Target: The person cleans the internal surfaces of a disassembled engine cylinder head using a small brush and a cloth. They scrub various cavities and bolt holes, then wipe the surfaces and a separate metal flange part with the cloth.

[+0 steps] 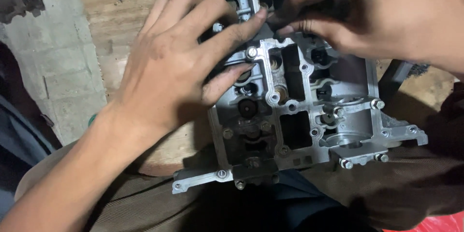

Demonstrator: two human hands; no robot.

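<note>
Atop a wooden board [104, 29], against its right edge: grey metal engine head [309, 111], bolts showing. Spread flat across its upper left, left hand [181, 58], grasping nothing. Curled over the top, right hand [357, 12], fingertips pinched; contents indiscernible.

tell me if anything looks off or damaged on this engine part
Nothing looks broken or spilled. The grey metal cylinder head lies flat on the wooden board, its near end overhanging the edge above the person's lap. The left hand and right hand meet fingertip to fingertip over it, hiding that spot.
</note>
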